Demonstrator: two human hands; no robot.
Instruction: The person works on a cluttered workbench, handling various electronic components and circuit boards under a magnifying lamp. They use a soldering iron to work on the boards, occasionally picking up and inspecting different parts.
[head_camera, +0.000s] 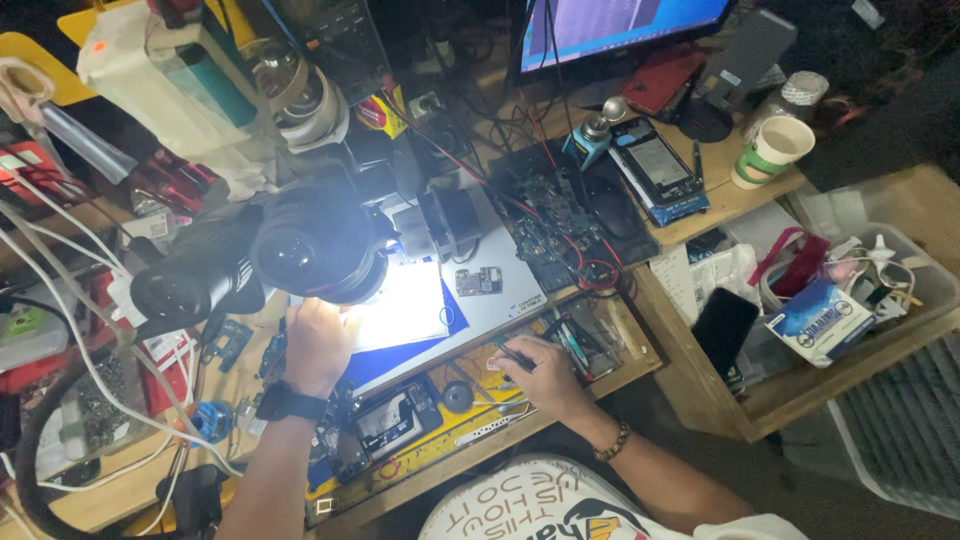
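- The cluttered wooden surface (690, 225) carries a black microscope (300, 245) and a lit white work mat (405, 310).
- The left hand (318, 345) rests on the mat; its grip is loose and holds nothing.
- The right hand (540, 375) grips thin dark tweezers (512, 355).

Black microscope (300, 245) over a white-lit mat (405, 310) edged in blue. Black watch (285, 402) on left wrist, brown beaded bracelet (612, 442) on right. White and green cup (772, 150). Red wires (560, 240) across dark circuit boards (555, 215).
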